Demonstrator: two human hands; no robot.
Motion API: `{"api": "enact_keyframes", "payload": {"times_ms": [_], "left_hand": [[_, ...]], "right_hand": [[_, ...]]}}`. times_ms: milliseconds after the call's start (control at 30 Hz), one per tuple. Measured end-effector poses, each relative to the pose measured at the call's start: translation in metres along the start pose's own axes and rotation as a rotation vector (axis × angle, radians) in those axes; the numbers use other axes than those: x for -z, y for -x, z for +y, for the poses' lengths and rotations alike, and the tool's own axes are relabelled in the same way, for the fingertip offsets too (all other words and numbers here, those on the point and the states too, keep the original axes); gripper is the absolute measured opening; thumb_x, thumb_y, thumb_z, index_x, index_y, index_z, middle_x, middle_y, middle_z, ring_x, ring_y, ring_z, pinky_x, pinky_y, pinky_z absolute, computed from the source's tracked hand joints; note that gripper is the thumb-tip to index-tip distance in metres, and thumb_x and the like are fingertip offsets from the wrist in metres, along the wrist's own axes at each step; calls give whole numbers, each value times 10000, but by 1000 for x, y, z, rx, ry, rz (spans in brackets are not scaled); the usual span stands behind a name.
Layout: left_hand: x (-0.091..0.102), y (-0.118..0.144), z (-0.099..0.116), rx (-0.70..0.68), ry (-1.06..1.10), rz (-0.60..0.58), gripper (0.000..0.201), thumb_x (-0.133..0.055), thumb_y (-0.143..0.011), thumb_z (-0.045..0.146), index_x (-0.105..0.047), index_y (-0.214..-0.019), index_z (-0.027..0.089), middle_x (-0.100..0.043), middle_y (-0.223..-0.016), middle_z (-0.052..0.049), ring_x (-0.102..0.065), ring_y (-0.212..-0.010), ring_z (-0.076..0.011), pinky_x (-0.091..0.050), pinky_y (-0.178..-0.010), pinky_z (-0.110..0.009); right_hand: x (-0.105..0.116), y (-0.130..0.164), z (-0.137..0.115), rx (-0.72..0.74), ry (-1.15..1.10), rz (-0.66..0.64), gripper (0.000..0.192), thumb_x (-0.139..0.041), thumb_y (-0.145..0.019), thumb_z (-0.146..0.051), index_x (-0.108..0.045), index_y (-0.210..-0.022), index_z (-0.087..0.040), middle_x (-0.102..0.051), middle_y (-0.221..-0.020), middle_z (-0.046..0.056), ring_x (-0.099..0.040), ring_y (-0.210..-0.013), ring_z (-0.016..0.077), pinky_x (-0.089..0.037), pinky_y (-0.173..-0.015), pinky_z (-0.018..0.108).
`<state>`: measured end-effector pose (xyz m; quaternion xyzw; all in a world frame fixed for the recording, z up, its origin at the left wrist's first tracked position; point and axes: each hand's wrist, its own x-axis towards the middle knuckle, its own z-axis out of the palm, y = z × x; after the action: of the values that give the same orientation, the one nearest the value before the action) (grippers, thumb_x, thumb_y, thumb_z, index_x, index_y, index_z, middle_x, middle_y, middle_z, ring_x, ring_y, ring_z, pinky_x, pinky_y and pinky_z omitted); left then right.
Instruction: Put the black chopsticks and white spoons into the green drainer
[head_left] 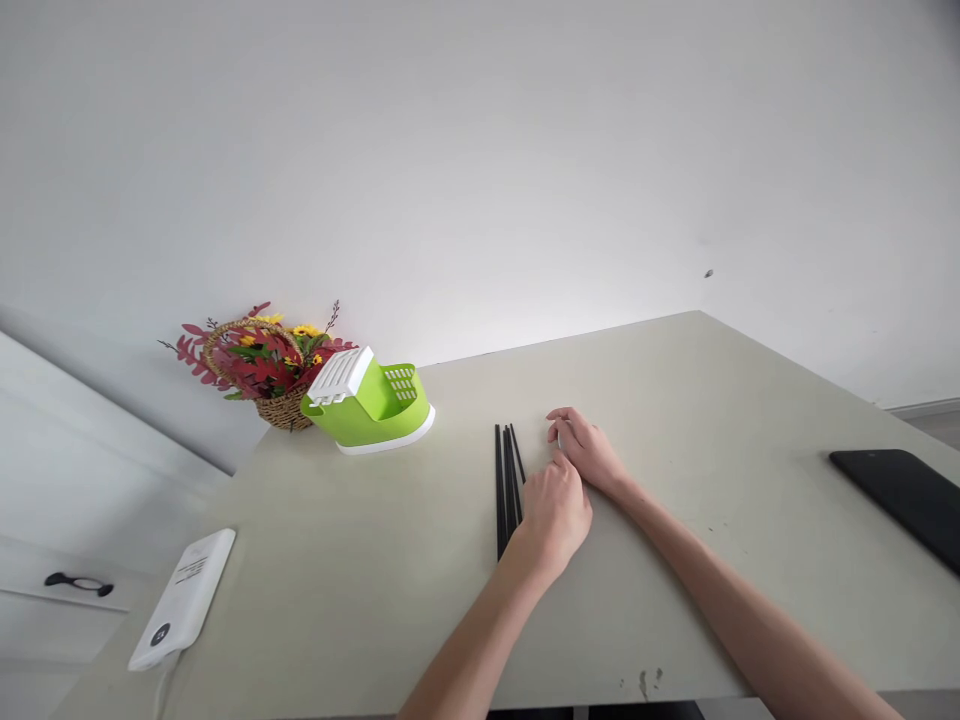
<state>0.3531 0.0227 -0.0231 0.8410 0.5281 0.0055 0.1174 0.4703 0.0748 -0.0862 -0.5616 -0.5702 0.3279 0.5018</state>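
Observation:
Several black chopsticks [504, 470] lie side by side on the pale table [675, 400], pointing away from me. My left hand [553, 512] rests at their near end, fingers curled down onto the sticks; whether it grips them cannot be told. My right hand [586, 446] lies flat on the table just right of the sticks, fingers loosely bent, holding nothing that shows. A green cutlery holder [369, 404] with a white slotted lid stands further back on the left.
A wicker basket of red and yellow flowers [262, 366] stands behind the holder by the wall. A white power bank [184, 598] with a cable lies at the near left edge. A black tablet [904, 492] lies at the right edge.

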Motion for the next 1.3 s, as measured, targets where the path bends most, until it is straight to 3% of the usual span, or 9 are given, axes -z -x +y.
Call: {"api": "enact_keyframes", "payload": {"times_ms": [200, 433, 633, 767, 933, 1033, 1133, 1200, 1300], "left_hand": [[-4, 3, 9, -29, -143, 55, 178, -543, -953, 93, -602, -1121, 87, -735, -958, -135, -753, -902, -257, -537, -723, -314], [3, 9, 13, -45, -260, 47, 185, -554, -963, 115, -614, -1137, 94, -708, -910, -99, -733, -829, -225, -534, -706, -310], [4, 24, 24, -68, -385, 30, 400, -681, -872, 132, -586, -1257, 81, -660, -1060, -134, -674, -904, -244, -555, -735, -340], [6, 33, 32, -62, -355, 37, 349, -640, -900, 156, -610, -1246, 114, -652, -1042, -144, -654, -901, -266, -556, -752, -371], [-1, 45, 29, -58, -248, 69, 461, -549, -996, 256, -520, -1430, 105, -664, -1125, -175, -658, -976, -308, -566, -839, -443], [-7, 52, 18, -73, -195, 175, 609, -584, -996, 421, -454, -1501, 106, -620, -1299, -214, -620, -1159, -360, -532, -983, -505], [5, 49, -5, -112, -133, 323, 675, -593, -973, 531, -458, -1491, 120, -524, -1461, -223, -516, -1341, -376, -446, -1121, -516], [28, 40, -30, -101, -122, 471, 604, -544, -999, 519, -483, -1457, 129, -500, -1481, -221, -465, -1400, -358, -385, -1179, -501], [79, 22, -81, -25, -184, 728, 494, -507, -1018, 494, -542, -1361, 141, -488, -1486, -223, -386, -1466, -359, -319, -1212, -523]], "right_hand": [[3, -5, 6, 44, -42, -3, 254, -426, -931, -299, -612, -1102, -272, -699, -960, 11, -638, -844, 182, -486, -786, 334], [6, -9, 7, 42, -135, -26, 258, -474, -855, -262, -629, -1060, -250, -700, -973, 23, -663, -846, 177, -519, -802, 345], [7, -9, 6, 18, -201, -16, 246, -500, -828, -264, -629, -1036, -240, -708, -954, 24, -659, -829, 177, -523, -791, 349], [7, -9, 4, 13, -229, -11, 237, -516, -818, -272, -625, -1024, -231, -710, -933, 22, -659, -811, 175, -529, -812, 360], [8, -9, 2, 16, -251, -13, 230, -546, -804, -287, -635, -1007, -227, -725, -918, 21, -658, -805, 175, -527, -835, 366], [8, -9, 2, 17, -260, -20, 245, -564, -797, -289, -639, -1021, -223, -738, -929, 28, -669, -811, 180, -531, -838, 372], [7, -9, 1, 18, -261, -34, 267, -574, -797, -283, -638, -1047, -218, -743, -948, 35, -683, -834, 188, -532, -840, 373], [7, -8, 1, 18, -261, -44, 272, -580, -797, -278, -641, -1054, -217, -745, -951, 34, -690, -844, 190, -532, -850, 376], [6, -8, 0, 14, -264, -46, 267, -591, -790, -266, -652, -1045, -217, -749, -934, 27, -694, -821, 187, -537, -858, 383]]}}
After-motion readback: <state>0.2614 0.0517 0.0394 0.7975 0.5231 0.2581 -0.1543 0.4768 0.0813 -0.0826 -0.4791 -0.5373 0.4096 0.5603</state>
